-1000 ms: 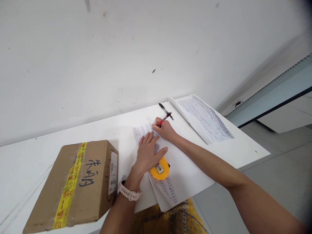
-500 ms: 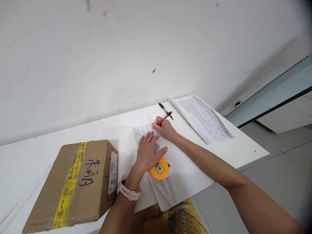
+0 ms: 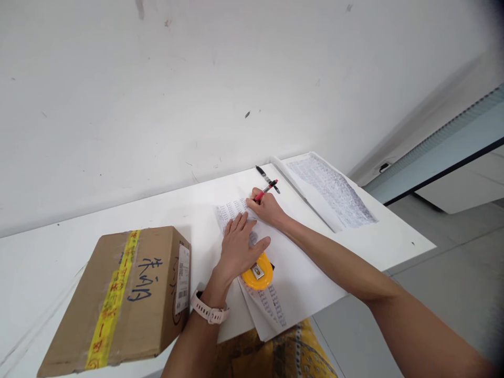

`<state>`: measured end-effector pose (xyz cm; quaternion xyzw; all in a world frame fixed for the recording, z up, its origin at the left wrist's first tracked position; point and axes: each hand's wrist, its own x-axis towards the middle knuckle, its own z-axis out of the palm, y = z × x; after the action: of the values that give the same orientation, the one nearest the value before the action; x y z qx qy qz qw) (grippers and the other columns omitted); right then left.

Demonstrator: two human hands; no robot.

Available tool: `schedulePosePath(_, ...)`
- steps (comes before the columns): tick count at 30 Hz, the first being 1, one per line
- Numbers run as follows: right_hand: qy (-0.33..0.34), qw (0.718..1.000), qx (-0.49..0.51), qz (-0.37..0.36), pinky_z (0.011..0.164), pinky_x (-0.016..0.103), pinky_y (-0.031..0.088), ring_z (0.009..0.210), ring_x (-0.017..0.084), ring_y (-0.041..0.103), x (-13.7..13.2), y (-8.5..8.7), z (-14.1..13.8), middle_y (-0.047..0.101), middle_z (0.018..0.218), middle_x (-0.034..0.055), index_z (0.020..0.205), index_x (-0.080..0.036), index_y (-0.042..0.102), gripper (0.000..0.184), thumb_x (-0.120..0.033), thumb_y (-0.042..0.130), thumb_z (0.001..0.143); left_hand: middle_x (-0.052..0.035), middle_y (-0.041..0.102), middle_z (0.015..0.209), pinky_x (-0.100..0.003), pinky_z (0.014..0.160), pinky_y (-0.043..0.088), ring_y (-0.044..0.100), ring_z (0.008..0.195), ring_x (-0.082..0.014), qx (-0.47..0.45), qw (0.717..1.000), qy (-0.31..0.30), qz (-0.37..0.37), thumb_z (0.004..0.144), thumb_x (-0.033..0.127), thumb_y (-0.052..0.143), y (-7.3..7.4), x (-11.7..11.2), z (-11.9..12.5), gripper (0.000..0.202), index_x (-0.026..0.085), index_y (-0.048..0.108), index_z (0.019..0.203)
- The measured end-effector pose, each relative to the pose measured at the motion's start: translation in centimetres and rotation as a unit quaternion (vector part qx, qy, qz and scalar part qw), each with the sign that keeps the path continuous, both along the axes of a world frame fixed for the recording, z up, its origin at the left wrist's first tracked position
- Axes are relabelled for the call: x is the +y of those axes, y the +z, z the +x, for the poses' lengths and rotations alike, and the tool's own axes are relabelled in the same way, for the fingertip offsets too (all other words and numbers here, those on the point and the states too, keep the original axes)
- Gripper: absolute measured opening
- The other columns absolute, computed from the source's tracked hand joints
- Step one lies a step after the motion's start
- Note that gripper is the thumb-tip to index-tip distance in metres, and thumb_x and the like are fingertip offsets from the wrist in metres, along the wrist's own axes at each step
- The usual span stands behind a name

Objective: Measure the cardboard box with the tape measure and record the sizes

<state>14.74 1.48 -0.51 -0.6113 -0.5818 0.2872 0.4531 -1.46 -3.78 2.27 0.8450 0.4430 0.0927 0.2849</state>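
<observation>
My right hand [image 3: 266,208] is closed around a red and black pen [image 3: 265,192], its lower end hidden by the fingers at the upper part of a written-on paper sheet [image 3: 231,210]. Flat on that sheet lies my left hand [image 3: 243,247], fingers stretched out and thumb apart. A yellow tape measure [image 3: 257,273] with a metal clip rests on the paper just below the left thumb. More rows of writing show beneath it, where the sheet curls toward the table's front edge. Behind the right hand, a black pen [image 3: 261,171] lies on the white table.
A taped cardboard box [image 3: 153,262] with marker writing and a label stands left of my left forearm. A large sheet covered in dense writing [image 3: 331,191] lies at the right of the table [image 3: 394,236]. A scuffed white wall [image 3: 157,105] rises behind.
</observation>
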Motion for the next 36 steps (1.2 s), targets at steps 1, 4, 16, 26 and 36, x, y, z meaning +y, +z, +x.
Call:
schedulePosePath(1,0.002,1.0,-0.001,0.002,0.056,0.028,0.025,0.056,0.012,0.032,0.0,0.0,0.0,0.033,0.056,-0.0066,0.063,-0.023,0.032,0.025,-0.025,0.053,0.076,-0.0092,0.028,0.162,-0.046,0.124,0.011,0.017,0.151,-0.024,0.0,1.0,0.0,0.001,0.093,0.057,0.046,0.01,0.0,0.0,0.061,0.018,0.051,0.14)
schedulePosePath(4,0.005,1.0,-0.005,0.002,0.055,0.028,0.024,0.056,0.012,0.031,0.0,0.02,0.01,0.032,0.055,-0.0066,0.063,-0.024,0.031,0.025,-0.024,0.053,0.075,-0.0085,0.028,0.162,-0.045,0.124,0.011,0.017,0.151,-0.0234,0.001,1.0,0.001,0.005,0.093,0.057,0.046,-0.04,0.0,0.01,0.06,0.02,0.051,0.139)
schedulePosePath(16,-0.001,1.0,0.0,-0.008,0.055,0.028,0.024,0.056,0.012,0.031,-0.13,0.21,-0.04,0.032,0.056,-0.0067,0.063,-0.023,0.032,0.025,-0.024,0.053,0.075,-0.0085,0.028,0.162,-0.046,0.124,0.011,0.017,0.152,-0.023,-0.003,1.0,0.001,0.0,0.093,0.058,0.045,-0.05,-0.03,0.01,0.06,0.019,0.052,0.139)
schedulePosePath(26,-0.011,1.0,-0.011,-0.002,0.054,0.028,0.025,0.054,0.012,0.032,-0.04,0.24,0.01,0.034,0.055,-0.0066,0.063,-0.024,0.032,0.024,-0.025,0.052,0.076,-0.0079,0.029,0.162,-0.045,0.124,0.011,0.017,0.151,-0.0242,-0.002,1.0,0.001,0.006,0.093,0.058,0.046,-0.24,0.0,0.02,0.06,0.02,0.052,0.138)
schedulePosePath(36,-0.009,1.0,-0.017,0.002,0.054,0.028,0.025,0.053,0.011,0.032,-0.01,0.14,0.02,0.034,0.054,-0.0067,0.062,-0.024,0.032,0.024,-0.024,0.052,0.076,-0.009,0.029,0.161,-0.046,0.124,0.011,0.017,0.151,-0.0243,0.0,1.0,0.002,0.003,0.093,0.058,0.046,-0.2,0.0,0.04,0.06,0.019,0.052,0.138)
